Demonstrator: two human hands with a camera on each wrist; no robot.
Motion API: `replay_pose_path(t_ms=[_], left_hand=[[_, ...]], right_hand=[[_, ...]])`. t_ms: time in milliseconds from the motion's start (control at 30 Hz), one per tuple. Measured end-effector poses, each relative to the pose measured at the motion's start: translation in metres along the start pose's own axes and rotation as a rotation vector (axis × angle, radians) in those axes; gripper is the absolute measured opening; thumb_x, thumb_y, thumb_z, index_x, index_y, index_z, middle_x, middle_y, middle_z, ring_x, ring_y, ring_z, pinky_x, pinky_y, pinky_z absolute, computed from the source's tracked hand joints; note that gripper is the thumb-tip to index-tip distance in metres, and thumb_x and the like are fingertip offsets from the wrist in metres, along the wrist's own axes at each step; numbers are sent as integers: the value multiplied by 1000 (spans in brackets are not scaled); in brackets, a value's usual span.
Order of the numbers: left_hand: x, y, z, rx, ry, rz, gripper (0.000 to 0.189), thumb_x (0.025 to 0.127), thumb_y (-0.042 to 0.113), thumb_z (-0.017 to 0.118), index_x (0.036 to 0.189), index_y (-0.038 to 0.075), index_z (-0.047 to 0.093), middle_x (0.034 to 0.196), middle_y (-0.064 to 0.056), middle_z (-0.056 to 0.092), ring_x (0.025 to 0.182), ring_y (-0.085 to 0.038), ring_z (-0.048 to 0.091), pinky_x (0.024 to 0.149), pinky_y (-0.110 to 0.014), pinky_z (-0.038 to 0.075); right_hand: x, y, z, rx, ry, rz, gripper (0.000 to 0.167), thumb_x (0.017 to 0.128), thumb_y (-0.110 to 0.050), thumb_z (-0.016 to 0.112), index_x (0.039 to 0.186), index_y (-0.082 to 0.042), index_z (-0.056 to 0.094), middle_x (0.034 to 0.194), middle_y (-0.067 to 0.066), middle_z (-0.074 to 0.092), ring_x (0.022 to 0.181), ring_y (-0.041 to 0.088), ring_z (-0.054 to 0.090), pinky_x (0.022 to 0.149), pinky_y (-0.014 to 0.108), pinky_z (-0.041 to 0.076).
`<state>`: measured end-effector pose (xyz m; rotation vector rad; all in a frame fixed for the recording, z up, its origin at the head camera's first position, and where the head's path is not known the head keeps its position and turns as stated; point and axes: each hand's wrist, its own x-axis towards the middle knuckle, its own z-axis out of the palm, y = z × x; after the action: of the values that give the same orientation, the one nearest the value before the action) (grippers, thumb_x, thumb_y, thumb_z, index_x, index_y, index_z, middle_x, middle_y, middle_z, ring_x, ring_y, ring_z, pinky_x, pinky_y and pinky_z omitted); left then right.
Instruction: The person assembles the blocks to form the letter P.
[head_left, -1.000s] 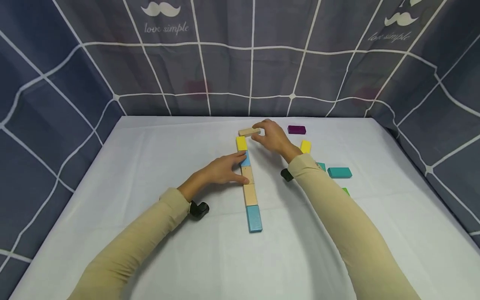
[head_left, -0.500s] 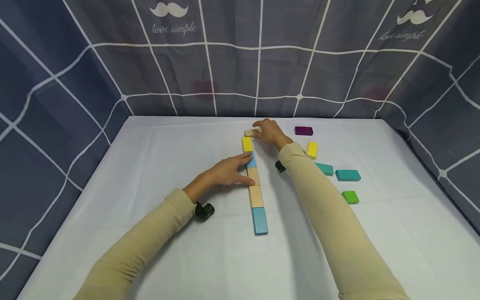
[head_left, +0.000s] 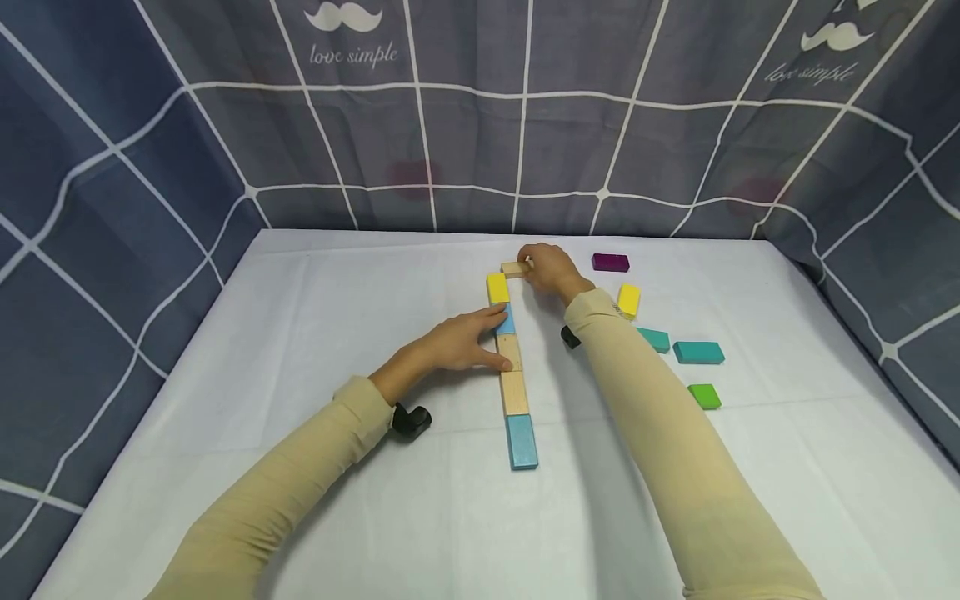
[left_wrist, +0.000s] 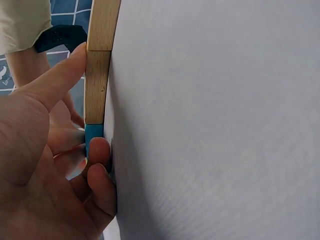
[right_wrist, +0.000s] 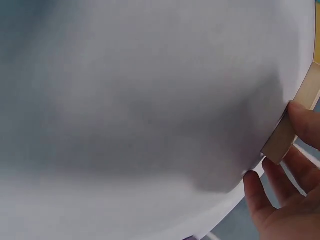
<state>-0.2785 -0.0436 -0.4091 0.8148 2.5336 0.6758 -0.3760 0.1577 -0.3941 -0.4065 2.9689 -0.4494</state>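
A row of flat blocks runs away from me in the head view: a blue block [head_left: 522,442] nearest, two plain wooden blocks [head_left: 514,392], a smaller visible blue block [head_left: 509,323], and a yellow block [head_left: 497,288] farthest. My left hand [head_left: 456,342] rests against the row from the left, thumb at the farther wooden block and fingers at the far blue one. Beyond the yellow block, my right hand [head_left: 551,268] pinches another wooden block [head_left: 512,270], turned crosswise. In the right wrist view, the thumb and fingertips hold this block [right_wrist: 280,137], whose other end meets the yellow one.
Right of the row lie a purple block [head_left: 611,262], a yellow block [head_left: 628,301], two teal blocks [head_left: 698,352] and a green block [head_left: 705,396]. My right forearm passes close to several of them. A dark checked curtain [head_left: 465,142] stands behind the white table [head_left: 360,283].
My right hand has gone from loosely touching the crosswise wooden block to a closer pinch, and the block now lies straighter by the yellow one. The view has shifted slightly; my left hand stays put.
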Motion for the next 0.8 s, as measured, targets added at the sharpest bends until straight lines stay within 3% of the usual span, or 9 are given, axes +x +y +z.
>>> replay_pose_path(t_ms=[200, 333, 533, 800], left_hand=[[1, 0, 0, 7, -3, 1, 95, 84, 54, 73, 156, 11, 28, 163, 3, 17, 148, -19, 18, 117, -40, 21], [1, -1, 0, 6, -7, 4, 95, 85, 54, 72, 156, 11, 28, 164, 2, 16, 148, -20, 18, 117, -41, 22], [1, -1, 0, -6, -4, 10, 94, 85, 55, 72, 156, 11, 28, 164, 3, 16, 148, -19, 18, 117, -41, 22], [1, -2, 0, -4, -4, 1, 94, 85, 55, 72, 156, 12, 29, 163, 3, 17, 148, -19, 19, 117, -42, 22]], right_hand=[[-4, 10, -5, 1, -18, 8, 33, 92, -2, 59, 125, -3, 62, 129, 20, 59, 116, 36, 54, 104, 46, 40], [-5, 16, -5, 32, -30, -40, 35, 90, 0, 62, 125, -2, 63, 128, 24, 59, 117, 38, 54, 103, 47, 40], [-5, 20, -1, 87, -11, -88, 36, 88, 1, 64, 124, -2, 65, 125, 27, 59, 116, 40, 53, 102, 49, 41], [-7, 19, 4, 116, 3, -93, 36, 89, -1, 65, 125, -3, 66, 123, 24, 60, 113, 37, 53, 102, 48, 40]])
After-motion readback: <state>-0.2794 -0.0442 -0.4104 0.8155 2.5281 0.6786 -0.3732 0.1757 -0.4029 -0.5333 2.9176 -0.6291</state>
